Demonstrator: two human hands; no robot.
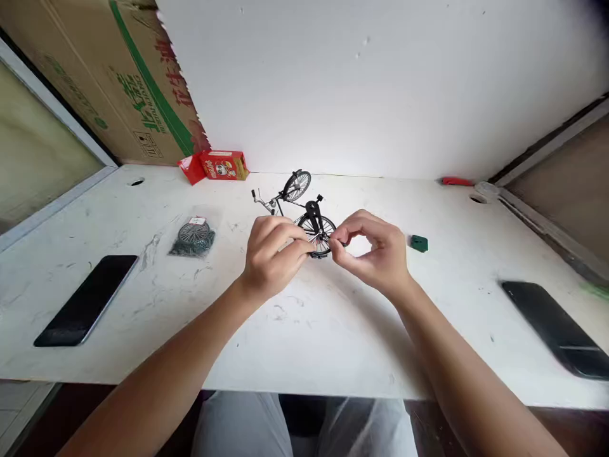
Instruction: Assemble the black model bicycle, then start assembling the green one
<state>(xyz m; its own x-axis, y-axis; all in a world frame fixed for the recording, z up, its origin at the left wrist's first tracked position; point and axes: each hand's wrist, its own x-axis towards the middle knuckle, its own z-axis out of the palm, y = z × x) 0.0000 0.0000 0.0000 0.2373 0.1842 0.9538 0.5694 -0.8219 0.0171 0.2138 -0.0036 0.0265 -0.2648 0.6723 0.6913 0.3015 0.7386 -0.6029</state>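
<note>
While looking from the head view, pinching one two-wheeled model bicycle (313,211) by its near wheel (323,232), mid-bench (285,343), in the left-hand grip (272,259); clasping one small dark piece (345,244) in the right-hand grip (375,251). Seeing, left, one red box (222,165) far, one clear bag (194,238), one phone (88,301) near; right, one green block (419,243), one red object (457,181) far, one dark device (554,327) near.

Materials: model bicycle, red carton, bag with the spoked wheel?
Model bicycle: black with silvery parts; painted metal or plastic, unclear.
Red carton: probably thin printed cardboard; flat panels, sharp creases.
Bag: likely clear, smooth plastic film; spoked wheel shows through.
</note>
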